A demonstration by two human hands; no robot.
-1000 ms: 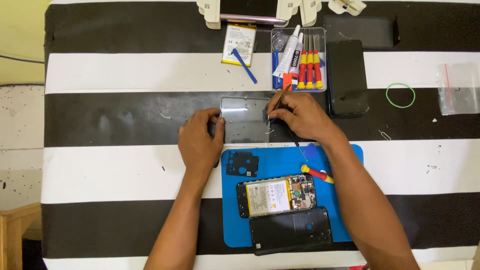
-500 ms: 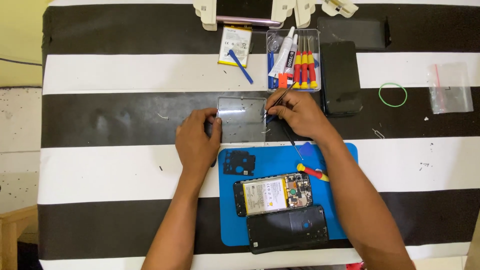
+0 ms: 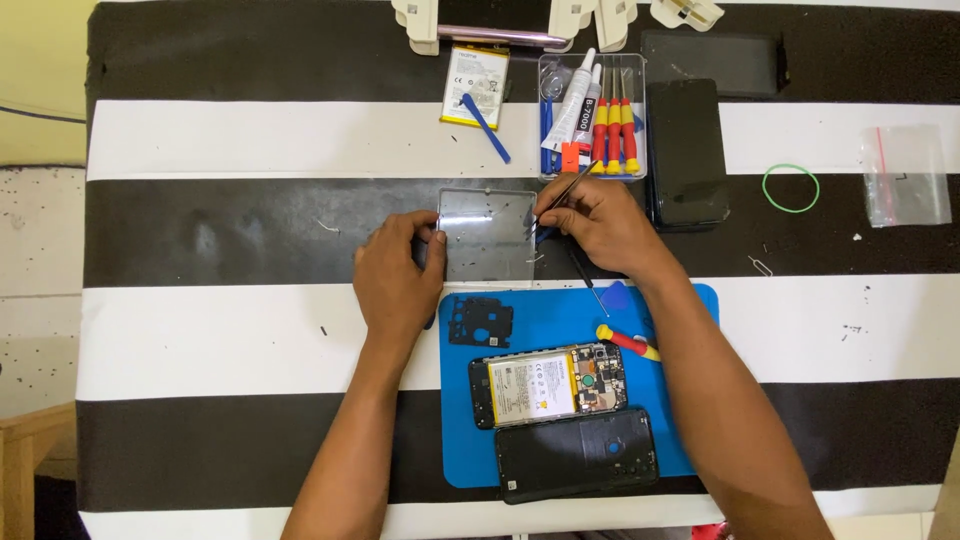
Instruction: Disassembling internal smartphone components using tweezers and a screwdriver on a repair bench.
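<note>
A clear lid of a plastic box (image 3: 487, 235) lies on the black stripe of the table, with small screws scattered on it. My left hand (image 3: 398, 275) presses its left edge with the fingertips. My right hand (image 3: 597, 222) pinches thin metal tweezers (image 3: 560, 190) whose tips sit at the lid's right edge. Nearer to me, on a blue mat (image 3: 560, 325), lie an opened phone (image 3: 548, 384) with its battery showing, a black back cover (image 3: 577, 453) and a small black inner frame (image 3: 480, 321).
A clear tray (image 3: 592, 115) holds red-and-yellow screwdrivers and a glue tube. Beside it lie a loose battery (image 3: 476, 86) with a blue pry tool, a black phone screen (image 3: 686, 152), a green rubber band (image 3: 790, 188), a small plastic bag (image 3: 905, 176) and a red screwdriver (image 3: 627, 341).
The view has shifted slightly. Both hands stay at the clear lid, and my right hand with the tweezers has moved a little along its right edge.
</note>
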